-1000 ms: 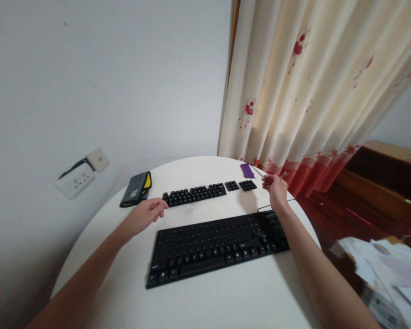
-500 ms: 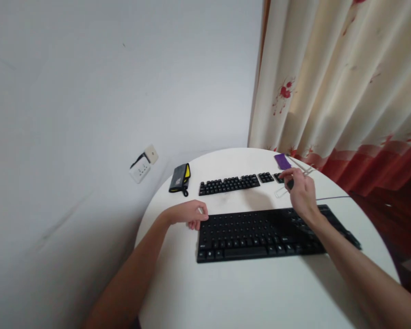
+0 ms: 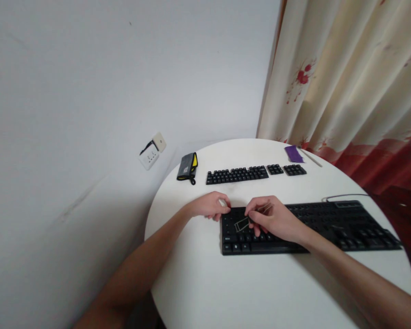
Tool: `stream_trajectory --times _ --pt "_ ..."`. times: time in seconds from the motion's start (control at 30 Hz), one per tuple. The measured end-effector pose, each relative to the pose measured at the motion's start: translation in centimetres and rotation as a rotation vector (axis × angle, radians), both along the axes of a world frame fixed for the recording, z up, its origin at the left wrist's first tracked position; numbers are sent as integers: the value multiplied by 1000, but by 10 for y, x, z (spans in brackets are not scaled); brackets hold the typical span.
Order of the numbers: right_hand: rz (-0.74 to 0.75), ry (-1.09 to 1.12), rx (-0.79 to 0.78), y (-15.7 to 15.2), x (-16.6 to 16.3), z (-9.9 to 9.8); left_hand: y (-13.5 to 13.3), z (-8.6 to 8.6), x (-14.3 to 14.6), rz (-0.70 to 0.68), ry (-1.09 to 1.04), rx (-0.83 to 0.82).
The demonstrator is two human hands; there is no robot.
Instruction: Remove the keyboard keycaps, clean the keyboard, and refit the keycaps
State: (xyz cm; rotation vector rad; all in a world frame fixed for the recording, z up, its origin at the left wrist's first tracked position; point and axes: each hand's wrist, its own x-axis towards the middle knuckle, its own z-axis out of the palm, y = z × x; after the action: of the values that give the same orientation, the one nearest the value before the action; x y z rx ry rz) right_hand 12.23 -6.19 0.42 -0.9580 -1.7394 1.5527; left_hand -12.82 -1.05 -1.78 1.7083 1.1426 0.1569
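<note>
The right hand (image 3: 272, 220) lies over the left part of the black keyboard (image 3: 329, 224). Its thumb and fingers are pinched shut on a thin wire tool (image 3: 241, 224), whose rectangular loop pokes out to the left and hovers just above the keys, or touches them; which one cannot be told. The left hand (image 3: 210, 206) rests just beside it at the keyboard's far left corner, its fingers curled under into a loose fist (whether they pinch anything cannot be told). The 2 hands are close, nearly touching at the fingertips.

The keyboard sits across the near half of the round white bench (image 3: 260, 283), with its cable (image 3: 342, 196) looping off its far right end. Farther back, keycaps are laid out in 3 groups in a line: a long group (image 3: 238, 174), then a small group (image 3: 275, 169), then another small group (image 3: 294, 170). Beyond the last lies a purple piece (image 3: 293, 154) with a thin pale rod (image 3: 311, 158) next to it. A grey and yellow pouch (image 3: 187, 166) lies at the bench's far left edge, near a wall socket (image 3: 152, 153). A cream curtain (image 3: 345, 82) with red print hangs behind the bench on the right.
</note>
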Motion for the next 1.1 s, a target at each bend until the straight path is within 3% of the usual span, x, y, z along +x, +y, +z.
stream_trajectory --times 0.13,0.33,0.7,0.87,1.1 --pt "-16 -65 -40 -11 -11 -13 -1 1 4 35 -14 85" --pt "-66 -70 -139 -17 -22 -21 -2 -1 6 46 15 85" --pt "-56 -44 -159 -28 -31 -34 -2 2 9 54 24 61" --pt "-73 -135 -36 -32 -37 -31 -1 1 9 58 25 58" --pt "-69 -367 189 -33 -50 -8 0 -2 9 57 24 68"
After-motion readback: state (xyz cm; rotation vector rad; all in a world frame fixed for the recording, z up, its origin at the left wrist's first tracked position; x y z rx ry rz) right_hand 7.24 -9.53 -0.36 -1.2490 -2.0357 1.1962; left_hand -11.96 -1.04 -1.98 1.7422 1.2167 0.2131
